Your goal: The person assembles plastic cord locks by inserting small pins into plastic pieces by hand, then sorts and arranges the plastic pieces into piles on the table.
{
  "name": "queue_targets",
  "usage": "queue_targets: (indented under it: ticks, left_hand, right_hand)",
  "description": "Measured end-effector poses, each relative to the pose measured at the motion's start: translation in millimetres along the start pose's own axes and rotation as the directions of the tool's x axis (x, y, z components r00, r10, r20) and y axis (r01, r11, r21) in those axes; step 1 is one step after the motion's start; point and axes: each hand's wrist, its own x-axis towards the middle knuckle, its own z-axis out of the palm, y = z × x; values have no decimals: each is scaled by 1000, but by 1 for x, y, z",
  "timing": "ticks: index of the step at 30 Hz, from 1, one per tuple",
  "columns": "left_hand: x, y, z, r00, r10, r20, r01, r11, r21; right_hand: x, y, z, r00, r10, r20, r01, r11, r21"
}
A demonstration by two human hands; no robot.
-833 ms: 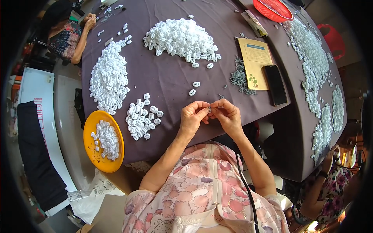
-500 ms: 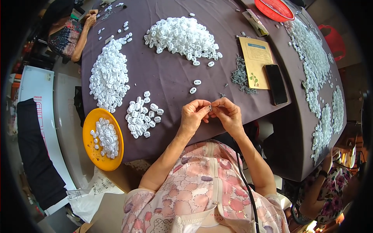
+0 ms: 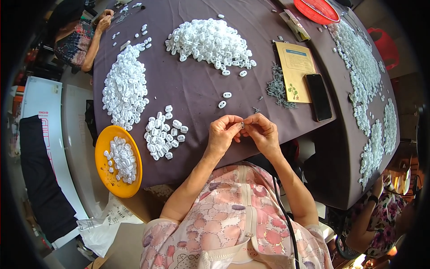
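Close together at the table's near edge, my left hand (image 3: pixel 221 134) and my right hand (image 3: pixel 264 133) meet fingertip to fingertip. My left thumb and forefinger pinch a small white plastic piece (image 3: pixel 242 126), mostly covered by the fingers. My right fingers are closed against its other side; whether they grip something thin of their own is hidden. Two loose white oval pieces with dark holes (image 3: pixel 227 95) lie just beyond the hands. A heap of small, thin grey parts (image 3: pixel 278 88) is ahead of my right hand. Left of my left hand spreads a small group of white oval pieces (image 3: pixel 162 135).
Larger white heaps (image 3: pixel 210 42) (image 3: pixel 125 87) cover parts of the dark tablecloth (image 3: pixel 268 27). A yellow plate (image 3: pixel 102 166) overhangs the left edge. Right are a phone (image 3: pixel 318 97), a tan envelope (image 3: pixel 295 58) and a red basket (image 3: pixel 316 11). Other people sit far left and lower right.
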Motion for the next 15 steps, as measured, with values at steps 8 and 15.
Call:
queue_targets:
  ticks: [8,15]
  left_hand:
    - [0,-3,2,999,41,-21,-39,996,78]
    - [-1,-6,4,999,48,-5,-47,992,118]
  right_hand:
    - [1,-4,1,997,61,-40,-60,998,17]
    - [1,-2,-3,994,113,-15,-112,993,34]
